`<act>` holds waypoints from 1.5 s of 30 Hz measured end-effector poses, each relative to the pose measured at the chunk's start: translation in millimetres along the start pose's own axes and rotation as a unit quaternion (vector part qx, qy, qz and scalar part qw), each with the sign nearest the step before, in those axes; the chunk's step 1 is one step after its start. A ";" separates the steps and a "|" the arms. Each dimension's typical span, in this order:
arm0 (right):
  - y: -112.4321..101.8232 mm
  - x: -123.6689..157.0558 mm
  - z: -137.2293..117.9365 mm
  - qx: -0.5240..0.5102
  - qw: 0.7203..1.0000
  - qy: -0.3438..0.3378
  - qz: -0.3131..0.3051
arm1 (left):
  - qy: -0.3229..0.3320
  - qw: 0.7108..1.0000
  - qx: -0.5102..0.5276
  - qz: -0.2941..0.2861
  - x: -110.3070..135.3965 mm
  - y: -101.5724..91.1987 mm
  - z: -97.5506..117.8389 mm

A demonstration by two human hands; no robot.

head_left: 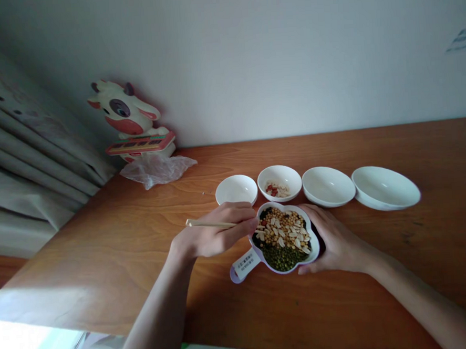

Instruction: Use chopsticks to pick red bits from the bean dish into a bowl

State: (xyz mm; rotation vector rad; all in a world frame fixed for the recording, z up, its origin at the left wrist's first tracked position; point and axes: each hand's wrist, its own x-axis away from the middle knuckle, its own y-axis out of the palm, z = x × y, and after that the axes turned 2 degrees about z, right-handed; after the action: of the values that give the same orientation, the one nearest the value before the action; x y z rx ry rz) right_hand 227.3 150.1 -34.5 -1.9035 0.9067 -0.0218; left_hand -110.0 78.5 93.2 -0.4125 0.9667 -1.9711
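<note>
Lobed divided dish (283, 204): white with a purple rim, positioned on the wooden table (334, 152) near the person and directly in front of the row of bowls. A paper label (246, 263) covers the handle, which points toward the lower left.

Dish contents: yellow beans (271, 217) fill the upper area, pale seed slivers (286, 232) lie across them, and mung beans (281, 258) occupy the lower section. Dark beans (264, 213) show along the upper left edge.

Left hand (216, 231): fingers are closed around wooden chopsticks (210, 224). The upper ends extend away from the dish, while the tips are hidden behind the fingers at the dish's left edge.

Right hand (335, 239): fingers and thumb are spread and clamped around the right side of the dish, with the fingertips against its wall.

Bowl row, left to right: first white bowl (236, 189), second white bowl (279, 174), third white bowl (328, 186), and a wider fourth white bowl (386, 186). The second bowl holds pale flakes and red beans (276, 189).

Beyond the bowls, a crumpled plastic bag (156, 170) lies at the table's far corner beneath a cow figurine (124, 110). A grey curtain (26, 145) hangs to the left.
</note>
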 end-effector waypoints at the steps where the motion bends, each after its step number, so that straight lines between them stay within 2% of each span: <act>1: -0.2 -0.2 -0.4 -0.002 1.000 0.003 -0.001 | 0.013 1.000 -0.003 -0.001 -0.9 0.3 -0.2; 6: 0.5 1.0 0.4 0.003 1.000 0.013 -0.001 | 0.067 0.998 -0.018 -0.009 -6.5 3.8 -0.8; 12: -0.1 0.9 0.6 0.000 1.000 0.006 -0.005 | 0.084 0.996 -0.029 -0.007 -9.2 4.5 -0.7; 17: -2.1 -1.1 -2.6 -0.015 1.000 0.013 -0.004 | 0.075 0.997 -0.019 -0.015 -8.9 3.6 1.9; 26: -2.9 -2.0 -3.2 -0.013 1.000 0.010 -0.012 | 0.080 0.997 -0.018 0.004 -6.8 9.1 -5.3; 36: -3.5 -2.4 -2.8 -0.014 1.000 0.004 -0.012 | 0.094 0.993 -0.028 0.059 -9.9 17.9 -4.7; 41: -4.4 -2.5 -4.2 -0.021 1.000 0.009 -0.015 | 0.084 0.993 -0.006 0.079 -9.8 18.8 -2.7; 45: -3.7 -1.6 -3.7 -0.021 1.000 0.010 -0.009 | 0.049 0.996 -0.003 0.081 -7.6 18.4 -2.9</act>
State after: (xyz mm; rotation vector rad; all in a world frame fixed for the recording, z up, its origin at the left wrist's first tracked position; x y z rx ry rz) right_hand 226.9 149.0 -29.1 -1.9533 0.9100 -0.0320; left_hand -97.1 80.4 77.9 -0.2354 1.0356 -1.8558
